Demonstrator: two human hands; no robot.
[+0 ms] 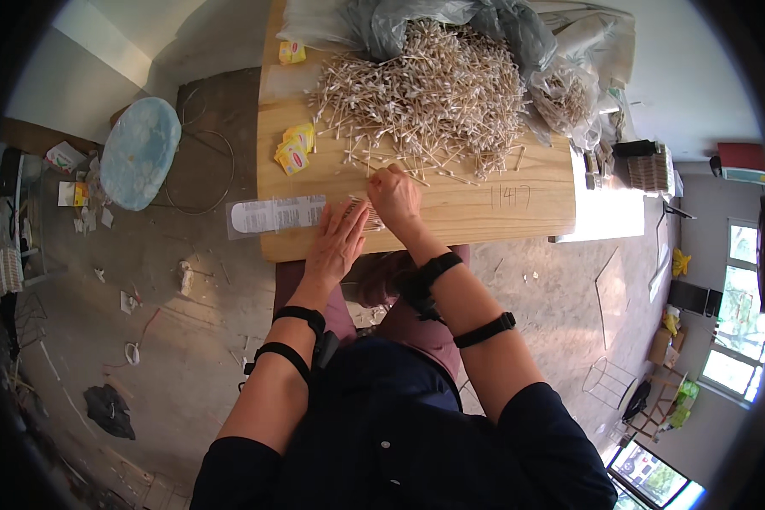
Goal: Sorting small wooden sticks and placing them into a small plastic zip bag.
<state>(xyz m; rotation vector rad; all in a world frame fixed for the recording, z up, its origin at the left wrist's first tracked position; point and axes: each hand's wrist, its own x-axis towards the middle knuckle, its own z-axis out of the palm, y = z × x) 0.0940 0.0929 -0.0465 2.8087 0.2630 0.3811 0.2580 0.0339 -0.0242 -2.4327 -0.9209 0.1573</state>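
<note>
My left hand [336,244] lies flat near the table's front edge, its fingers stretched out together beside a small row of cotton swabs [371,216]. Just to its right, my right hand [394,197] is closed, fingers curled in over the wood; whatever it may hold is hidden. A clear plastic sleeve with a printed white label [268,215] extends left from my left hand, past the table's edge. Beyond both hands rises a large heap of loose cotton swabs [438,93], with stray ones scattered along its near side.
Small yellow printed cards [294,153] lie at the left of the wooden table [459,208], with more yellow cards [291,53] farther back. Grey plastic bags [518,34] surround the heap's far side. A pale blue round stool [141,153] stands left on the littered floor.
</note>
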